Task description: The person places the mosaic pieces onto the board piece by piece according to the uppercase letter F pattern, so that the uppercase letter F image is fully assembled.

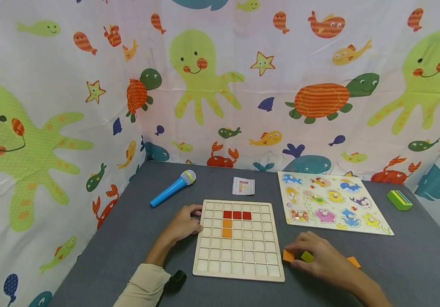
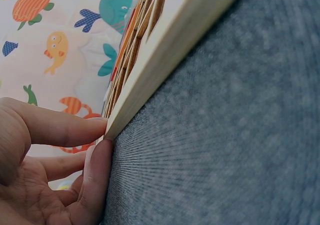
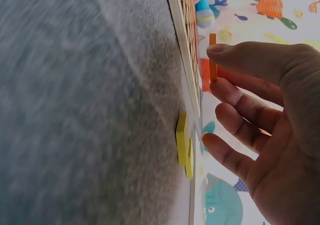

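A wooden grid board (image 1: 239,256) lies on the grey table. Three red tiles (image 1: 237,215) sit in a row in its cells, with two orange tiles (image 1: 227,227) below the leftmost. My left hand (image 1: 181,224) rests at the board's left side, its index fingertip (image 2: 102,127) and thumb touching the edge. To the right of the board, my right hand (image 1: 313,258) pinches an orange square tile (image 3: 213,60) between thumb and fingertips, above the table. Yellow-green tiles (image 3: 182,140) lie on the table below that hand. Another orange tile (image 1: 354,261) is partly hidden behind the right wrist.
A blue toy microphone (image 1: 171,189) lies at the back left. Behind the board is a small printed pattern card (image 1: 243,186). A sea-animal puzzle board (image 1: 331,202) lies at the back right, with a green striped block (image 1: 399,200) beyond it. A printed curtain (image 1: 220,140) hangs behind the table.
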The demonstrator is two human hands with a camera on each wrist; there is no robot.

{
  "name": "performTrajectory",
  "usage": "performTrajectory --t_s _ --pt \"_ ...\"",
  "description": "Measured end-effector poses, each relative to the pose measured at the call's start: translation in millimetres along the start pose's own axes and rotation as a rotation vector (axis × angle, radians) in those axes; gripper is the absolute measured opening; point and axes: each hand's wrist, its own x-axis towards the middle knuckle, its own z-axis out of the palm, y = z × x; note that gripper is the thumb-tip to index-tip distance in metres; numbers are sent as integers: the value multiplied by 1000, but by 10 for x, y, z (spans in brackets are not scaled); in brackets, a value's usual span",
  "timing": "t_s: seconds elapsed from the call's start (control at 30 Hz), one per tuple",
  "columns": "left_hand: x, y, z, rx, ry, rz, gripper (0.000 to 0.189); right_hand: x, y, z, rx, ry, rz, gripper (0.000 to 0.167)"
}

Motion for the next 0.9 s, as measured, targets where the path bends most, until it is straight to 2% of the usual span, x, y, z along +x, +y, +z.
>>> performTrajectory --t_s 0.13,0.4,0.53,0.77,0.9 --pt "-3 2 -1 -7 -6 1 70 67 -42 23 18 -6 -8 29" --pt "-10 -5 -10 1 -8 13 69 204 -116 105 26 30 -80 25" --pt "-16 -6 -10 1 -7 15 69 281 -169 141 26 30 -114 26" --pt "-10 -4 -5 7 -5 10 70 419 -272 217 66 7 -116 28" --pt "-10 -3 -6 4 -5 8 71 501 -330 276 78 6 -154 28"
